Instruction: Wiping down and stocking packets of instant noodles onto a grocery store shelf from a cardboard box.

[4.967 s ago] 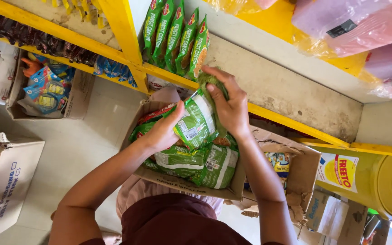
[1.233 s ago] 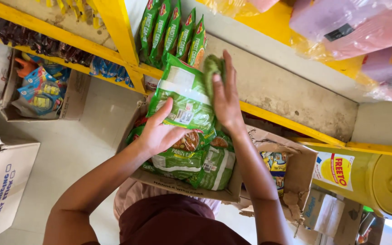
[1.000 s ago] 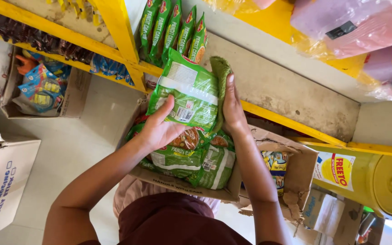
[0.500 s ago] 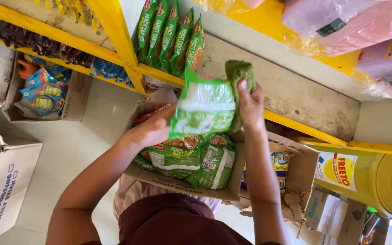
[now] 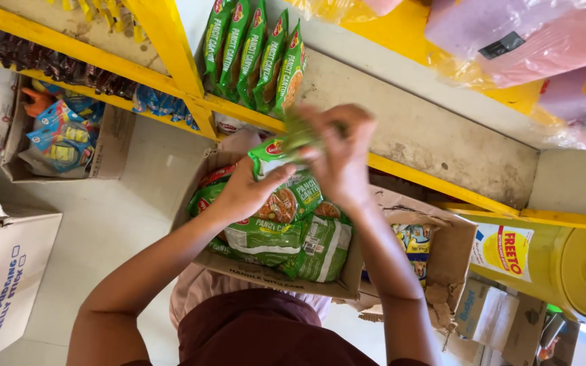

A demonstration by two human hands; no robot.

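Note:
My left hand (image 5: 249, 188) and my right hand (image 5: 339, 152) both hold a green noodle packet (image 5: 281, 148) just above an open cardboard box (image 5: 337, 281) resting against my body. The packet is turned edge-on, level with the front of a yellow shelf (image 5: 401, 166). Several more green noodle packets (image 5: 286, 234) fill the box. On the shelf, up and to the left of my hands, a row of the same green packets (image 5: 252, 51) stands upright.
A bare grey shelf board (image 5: 435, 135) stretches right of the standing packets. Pink plastic-wrapped packs (image 5: 523, 41) lie at the top right. On the floor sit a box of blue sachets (image 5: 62, 135), a white carton (image 5: 5, 271), a second brown box (image 5: 442, 254) and a yellow tub (image 5: 564, 261).
Both hands lifted the green packet out of the box and up toward the shelf, turning it from flat-on to edge-on. My right hand shifted from its side to its top.

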